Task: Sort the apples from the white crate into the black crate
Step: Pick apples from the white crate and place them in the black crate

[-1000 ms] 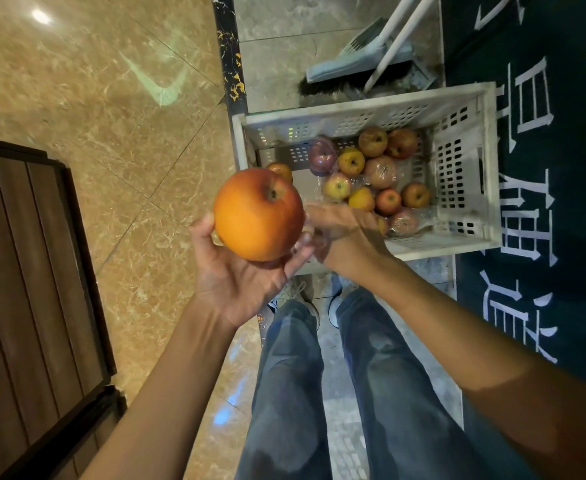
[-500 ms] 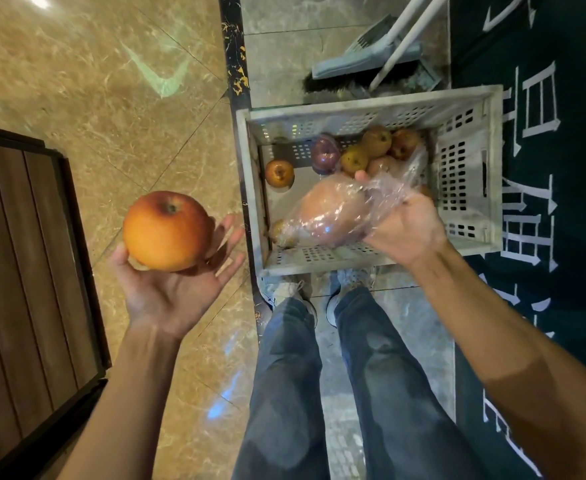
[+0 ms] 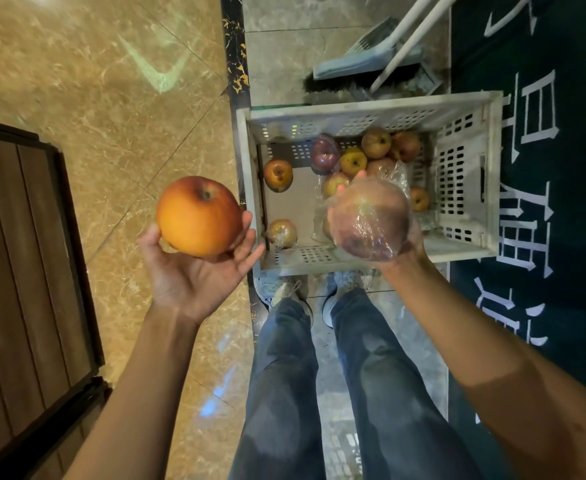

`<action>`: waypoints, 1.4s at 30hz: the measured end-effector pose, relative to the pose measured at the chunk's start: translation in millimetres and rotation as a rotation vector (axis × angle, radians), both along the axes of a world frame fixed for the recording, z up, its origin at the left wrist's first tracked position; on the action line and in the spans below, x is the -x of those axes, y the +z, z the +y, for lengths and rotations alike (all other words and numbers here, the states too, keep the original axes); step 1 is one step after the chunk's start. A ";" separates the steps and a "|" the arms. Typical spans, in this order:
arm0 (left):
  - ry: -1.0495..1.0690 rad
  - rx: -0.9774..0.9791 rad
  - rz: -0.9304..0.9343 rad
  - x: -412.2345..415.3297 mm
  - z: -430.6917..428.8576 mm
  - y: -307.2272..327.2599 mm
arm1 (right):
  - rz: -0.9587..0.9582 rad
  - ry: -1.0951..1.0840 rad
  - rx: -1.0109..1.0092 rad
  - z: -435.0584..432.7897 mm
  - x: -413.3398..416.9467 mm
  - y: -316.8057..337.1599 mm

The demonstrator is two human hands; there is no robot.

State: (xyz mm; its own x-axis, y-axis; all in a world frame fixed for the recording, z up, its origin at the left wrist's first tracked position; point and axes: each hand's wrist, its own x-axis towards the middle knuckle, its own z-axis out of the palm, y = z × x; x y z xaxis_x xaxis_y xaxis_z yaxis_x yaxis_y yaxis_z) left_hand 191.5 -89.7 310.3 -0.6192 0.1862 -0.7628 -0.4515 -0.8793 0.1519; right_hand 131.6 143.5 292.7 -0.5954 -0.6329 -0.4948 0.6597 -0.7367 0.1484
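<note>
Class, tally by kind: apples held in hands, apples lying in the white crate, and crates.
Apples held: 2, the bare apple in the left hand, the wrapped apple in the right hand.
Apples showing in the white crate: 9; others may be hidden.
Crates: 1
Total: 12

Apples (image 3: 353,161) in crate (image 3: 464,188), broom (image 3: 364,62) behind it, mat (image 3: 568,98) to right

White Chinese characters (image 3: 523,216) run sideways down the dark mat (image 3: 579,46), right of frame; not surely legible.
</note>
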 end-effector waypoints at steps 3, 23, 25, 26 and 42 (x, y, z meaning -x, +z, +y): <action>-0.018 0.019 -0.032 5.1 3.5 -1.6 | -0.118 0.109 -0.283 -0.8 14.4 -19.4; -0.744 1.397 0.016 30.8 25.5 -88.8 | -0.477 0.448 -0.498 16.4 28.9 -91.0; -0.774 1.401 -0.018 35.7 28.3 -117.9 | -0.441 0.496 -0.510 19.5 31.3 -120.7; -0.790 1.402 -0.028 37.7 29.5 -133.1 | -0.414 0.524 -0.521 20.0 32.3 -134.3; -0.994 1.714 0.046 39.9 68.7 -227.7 | -0.205 0.810 -0.875 4.3 80.9 -298.2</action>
State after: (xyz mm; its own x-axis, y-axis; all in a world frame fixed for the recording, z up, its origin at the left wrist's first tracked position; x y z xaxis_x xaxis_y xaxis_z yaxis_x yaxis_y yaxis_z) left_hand 151.6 -21.0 82.6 -0.7996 -0.3647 -0.4771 -0.5765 0.6887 0.4397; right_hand 50.7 147.7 -5.5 -0.0414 -0.1896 -0.9810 0.9990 -0.0238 -0.0375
